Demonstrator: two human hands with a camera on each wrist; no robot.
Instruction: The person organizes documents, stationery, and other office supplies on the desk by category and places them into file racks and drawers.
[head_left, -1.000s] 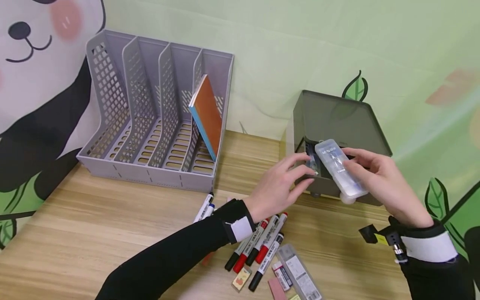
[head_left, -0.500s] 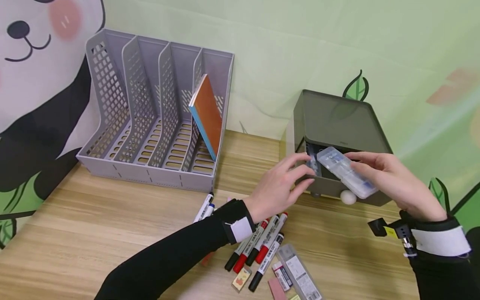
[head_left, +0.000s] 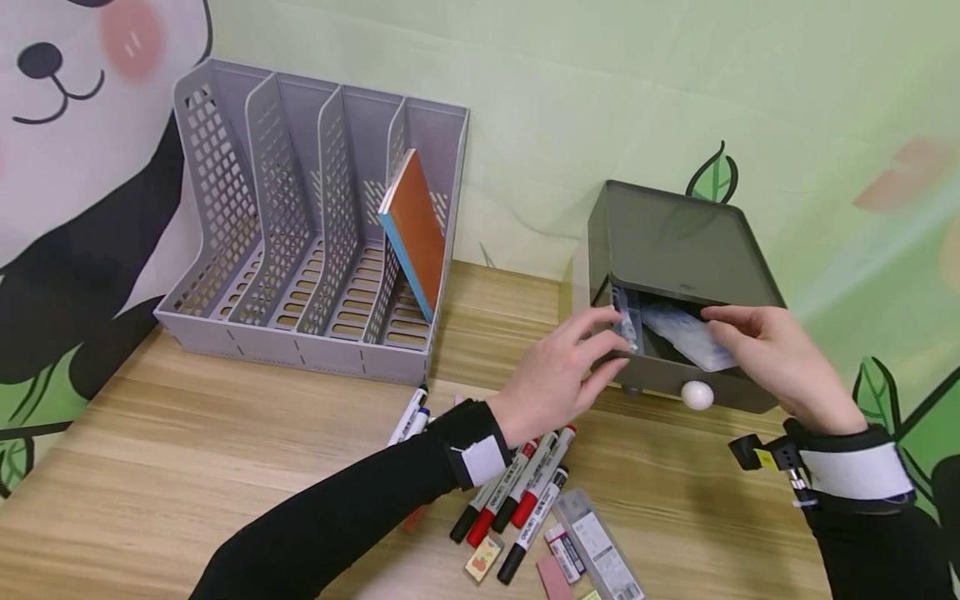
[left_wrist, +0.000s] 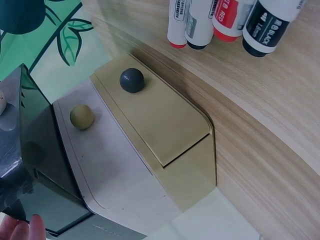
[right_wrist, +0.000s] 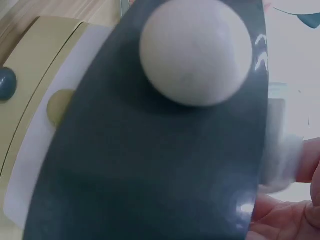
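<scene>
A clear plastic case [head_left: 684,333] lies slanted in the mouth of the pulled-out dark grey drawer [head_left: 660,367]. My right hand [head_left: 787,362] pinches its right end between thumb and fingers; in the right wrist view, the case [right_wrist: 277,150] shows blurred beside the drawer front [right_wrist: 150,150]. My left hand [head_left: 558,371] grips the drawer's left front corner, and its fingertips [left_wrist: 22,230] show at the edge of the left wrist view. Another transparent item [head_left: 628,321] sits along the drawer's left side. A white knob [head_left: 697,395] juts from the drawer front.
Several markers [head_left: 517,492], an eraser [head_left: 565,552] and a long clear box [head_left: 600,546] lie in front. A grey file rack [head_left: 292,354] holds an orange-covered book [head_left: 416,233] at left. White and tan drawer fronts with knobs [left_wrist: 82,116] sit below.
My right hand has lowered the clear case from above the drawer's front edge into its opening, uncovering the white knob. My left hand has stayed in place.
</scene>
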